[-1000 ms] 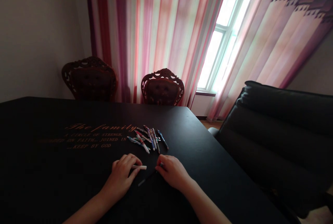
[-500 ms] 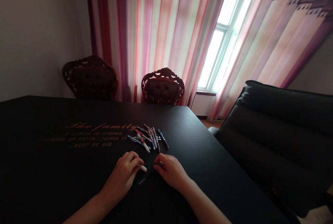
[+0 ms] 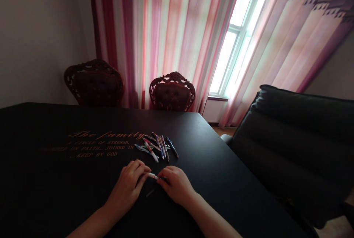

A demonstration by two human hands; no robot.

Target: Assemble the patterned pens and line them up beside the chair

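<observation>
My left hand [image 3: 131, 179] pinches a white pen barrel [image 3: 152, 175] between thumb and fingertips. The barrel's right end meets the fingertips of my right hand [image 3: 175, 183], which is closed around a small dark and red piece [image 3: 163, 177], mostly hidden by the fingers. Just below the barrel, a thin greyish stick-like piece [image 3: 149, 193] lies on the black table [image 3: 215, 179]; its kind is too dim to make out. Beyond my hands is a loose pile of several patterned pens [image 3: 160, 146], with one blue pen [image 3: 173, 147] a little apart at its right.
Gold lettering [image 3: 102, 144] runs across the table left of the pens. Two carved wooden chairs [image 3: 173, 94] stand at the far edge. A black padded armchair [image 3: 293, 149] is at the right. Striped curtains [image 3: 166, 38] hang beside a bright window [image 3: 232, 46].
My two hands have come together. The white barrel now touches the right fingertips, where there was a gap between them before. The pen pile lies as it was.
</observation>
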